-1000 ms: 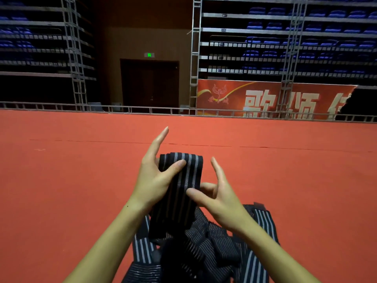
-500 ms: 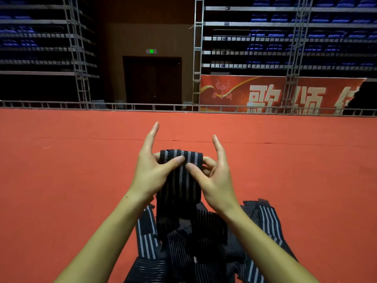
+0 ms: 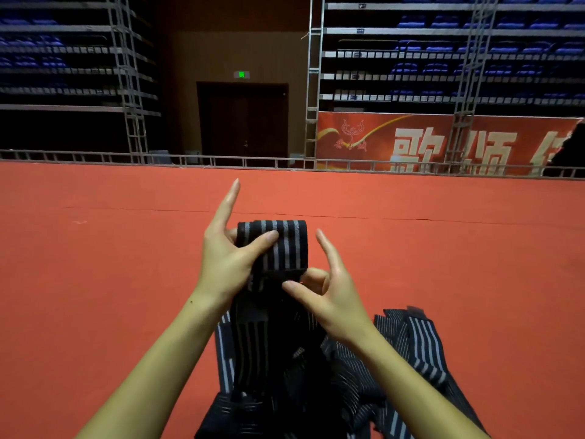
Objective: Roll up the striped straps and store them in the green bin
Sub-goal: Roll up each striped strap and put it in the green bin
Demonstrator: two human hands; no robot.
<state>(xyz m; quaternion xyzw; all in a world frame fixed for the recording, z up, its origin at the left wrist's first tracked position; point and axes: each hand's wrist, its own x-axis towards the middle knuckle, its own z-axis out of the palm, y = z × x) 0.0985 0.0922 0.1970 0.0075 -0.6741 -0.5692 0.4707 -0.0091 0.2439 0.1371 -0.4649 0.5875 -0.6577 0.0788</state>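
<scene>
Since half a second ago the right hand (image 3: 332, 289) has slid down from the top of the roll to its lower edge, and its thumb now pinches the strap there against curled fingers, while the index finger points up, free of the cloth. The left hand (image 3: 228, 261) stays where it was: its thumb lies across the front of the rolled striped strap (image 3: 281, 248) and presses it against the fingers behind, with the index finger stretched upward and touching nothing. So both hands have hold of the same strap, the left one near the top, the right one at the bottom of the rolled part.

The roll is held up in the air, between the two hands, above the red floor (image 3: 95, 264). Its loose tail hangs down from the roll into a pile of striped straps (image 3: 411, 343) that lies on the floor between the forearms. The pile is tangled and dark, so the number of straps cannot be told.

Behind the floor runs a metal railing (image 3: 221, 160), and beyond it a red banner (image 3: 411, 144) with pale characters.
</scene>
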